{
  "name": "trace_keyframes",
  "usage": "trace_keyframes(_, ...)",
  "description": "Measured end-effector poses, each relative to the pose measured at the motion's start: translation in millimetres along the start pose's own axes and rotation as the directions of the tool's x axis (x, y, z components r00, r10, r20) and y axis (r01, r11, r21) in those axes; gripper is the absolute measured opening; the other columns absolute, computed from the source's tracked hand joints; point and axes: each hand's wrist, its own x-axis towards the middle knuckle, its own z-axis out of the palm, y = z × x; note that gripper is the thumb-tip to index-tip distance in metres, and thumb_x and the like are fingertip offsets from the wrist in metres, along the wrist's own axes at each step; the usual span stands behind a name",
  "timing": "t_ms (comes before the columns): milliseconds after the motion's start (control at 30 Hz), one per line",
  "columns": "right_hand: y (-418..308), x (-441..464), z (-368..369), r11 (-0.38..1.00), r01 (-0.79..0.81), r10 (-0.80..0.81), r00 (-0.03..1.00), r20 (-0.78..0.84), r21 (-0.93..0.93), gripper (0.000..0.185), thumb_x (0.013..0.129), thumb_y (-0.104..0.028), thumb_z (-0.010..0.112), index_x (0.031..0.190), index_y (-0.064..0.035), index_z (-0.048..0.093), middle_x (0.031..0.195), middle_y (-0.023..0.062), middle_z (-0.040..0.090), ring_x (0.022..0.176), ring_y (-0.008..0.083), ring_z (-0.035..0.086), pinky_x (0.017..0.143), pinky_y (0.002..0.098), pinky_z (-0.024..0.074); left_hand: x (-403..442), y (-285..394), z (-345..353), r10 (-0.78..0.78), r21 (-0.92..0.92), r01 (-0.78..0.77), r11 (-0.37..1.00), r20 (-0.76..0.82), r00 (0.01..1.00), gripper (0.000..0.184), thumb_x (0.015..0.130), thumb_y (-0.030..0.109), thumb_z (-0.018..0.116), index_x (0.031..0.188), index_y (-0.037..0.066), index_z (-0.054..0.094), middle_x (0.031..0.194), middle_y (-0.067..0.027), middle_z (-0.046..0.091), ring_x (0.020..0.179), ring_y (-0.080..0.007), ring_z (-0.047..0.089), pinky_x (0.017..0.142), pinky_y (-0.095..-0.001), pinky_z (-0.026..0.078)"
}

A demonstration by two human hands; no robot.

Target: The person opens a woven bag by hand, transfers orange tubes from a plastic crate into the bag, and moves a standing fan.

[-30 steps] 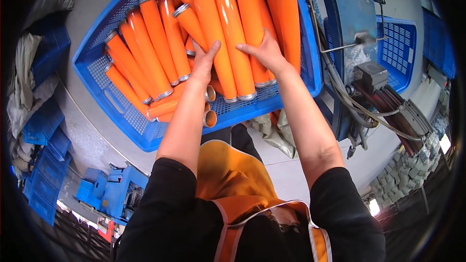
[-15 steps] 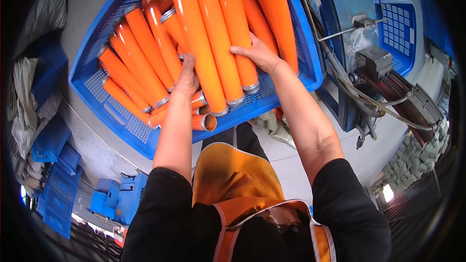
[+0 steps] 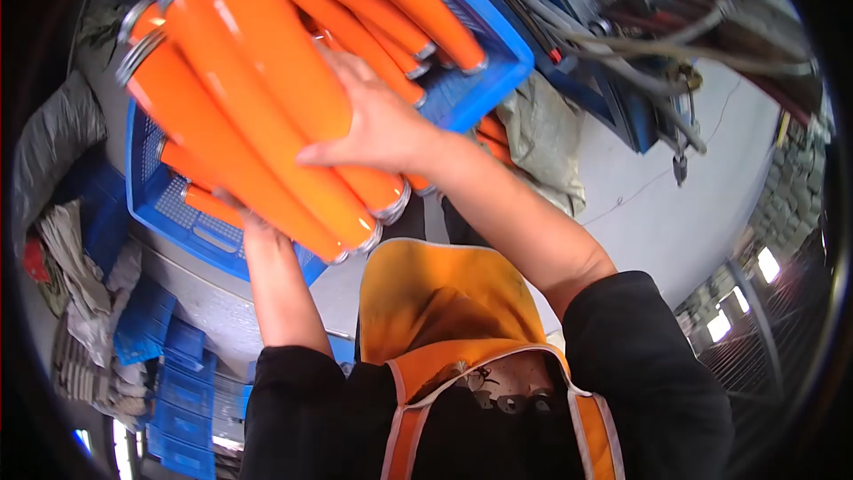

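From my end of the head camera I have the person's two hands around a bundle of orange tubes [image 3: 253, 107], which lies at a slant above the blue crate [image 3: 502, 76], its lower ends reaching out past the near rim. The right hand [image 3: 378, 120] grips the bundle's right side: thumb spread away from the fingers and laid across the front of a tube, the fingers bent around the far side, partly hidden. The left hand [image 3: 258, 220] is low at the other side, beneath the bundle — its fingers are mostly covered, so I cannot tell whether they are spread or pressed together. Metal rings [image 3: 139, 55] cap the held tubes' ends. More tubes [image 3: 382, 4] lie inside the crate, right of the bundle, and a pale sack [image 3: 544, 147] sits just beside it, near the crate's corner
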Motion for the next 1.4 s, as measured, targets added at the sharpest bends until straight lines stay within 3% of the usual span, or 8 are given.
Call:
trace_keyframes(367,-29,-273,-70,0.993,-0.086,0.071,0.985,-0.159,-0.086,0.106,0.063,-0.039,0.08,0.145,-0.0037,0.023,0.141,0.0265,0.029,0.13,0.0425,0.033,0.108,0.0445,0.0313,-153,-122,104,-0.245,0.195,0.197,0.961,0.262,0.933,0.1,0.072,0.073,0.06,0.14,0.004,0.035,0.138,-0.0143,0.045,0.125,-0.0288,0.046,0.104,-0.0448,0.041)
trace_keyframes(633,111,-425,-74,0.822,-0.521,0.56,0.812,-0.164,0.23,0.096,0.068,-0.036,0.079,0.142,-0.0011,0.029,0.138,0.0227,0.04,0.13,0.0386,0.035,0.108,0.0446,0.031,-169,-292,117,-0.599,0.08,0.604,0.793,0.282,0.749,0.102,0.072,0.077,0.053,0.144,0.008,0.031,0.143,-0.0122,0.04,0.13,-0.0267,0.042,0.106,-0.0441,0.038)
trace_keyframes(800,229,-389,-74,0.634,-0.466,0.537,0.84,0.083,0.617,0.084,0.069,-0.03,0.082,0.135,-0.0017,0.039,0.121,0.0166,0.057,0.114,0.0256,0.053,0.101,0.0379,0.0394,-130,-345,114,-0.569,-0.079,0.582,0.809,0.141,0.81,0.099,0.076,0.078,0.046,0.146,0.012,0.026,0.147,-0.0114,0.035,0.132,-0.0294,0.039,0.107,-0.0455,0.037)
trace_keyframes(1000,338,-285,-166,0.788,-0.52,0.46,0.853,0.247,0.329,0.072,0.072,-0.027,0.079,0.133,-0.0072,0.046,0.12,0.0141,0.059,0.111,0.0238,0.056,0.096,0.0347,0.0444,2,-406,126,-0.331,-0.01,0.334,0.942,0.119,0.936,0.079,0.088,0.065,0.045,0.146,0.015,0.028,0.147,-0.0102,0.036,0.134,-0.0286,0.035,0.109,-0.0458,0.033)
trace_keyframes(1033,363,-269,-184,0.867,-0.498,0.492,0.847,0.2,-0.02,0.076,0.071,-0.024,0.078,0.137,-0.0096,0.042,0.126,0.0146,0.055,0.115,0.0261,0.053,0.099,0.0369,0.0423,29,-428,118,-0.28,0.022,0.279,0.96,0.127,0.952,0.075,0.09,0.062,0.045,0.146,0.016,0.027,0.147,-0.01,0.036,0.134,-0.0286,0.034,0.109,-0.0468,0.032)
trace_keyframes(1067,379,-259,-196,0.826,-0.428,0.506,0.85,0.147,-0.367,0.08,0.071,-0.021,0.077,0.141,-0.012,0.037,0.133,0.015,0.051,0.12,0.0283,0.05,0.101,0.0391,0.0402,50,-445,117,-0.313,0.046,0.315,0.948,-0.045,0.949,0.076,0.09,0.059,0.049,0.148,0.017,0.022,0.149,-0.0094,0.032,0.134,-0.0313,0.034,0.108,-0.048,0.032)
trace_keyframes(1167,389,-254,-203,0.531,-0.597,0.646,0.745,-0.168,-0.602,0.084,0.072,-0.014,0.071,0.145,-0.0177,0.029,0.139,0.0154,0.044,0.127,0.0338,0.043,0.105,0.046,0.036,90,-478,141,-0.332,0.087,0.389,0.917,-0.374,0.866,0.086,0.088,0.049,0.06,0.149,0.02,0.008,0.152,-0.0079,0.02,0.13,-0.0397,0.035,0.105,-0.051,0.033)
trace_keyframes(1400,439,-310,-202,0.507,-0.426,0.307,0.902,-0.305,-0.75,0.074,0.078,-0.008,0.062,0.144,-0.0196,0.031,0.141,0.0102,0.043,0.131,0.0323,0.038,0.107,0.047,0.0333,113,-462,133,-0.399,0.318,0.507,0.801,-0.347,0.849,0.066,0.088,0.037,0.065,0.14,0.01,0.034,0.137,-0.0092,0.043,0.112,-0.0335,0.053,0.093,-0.0433,0.044)
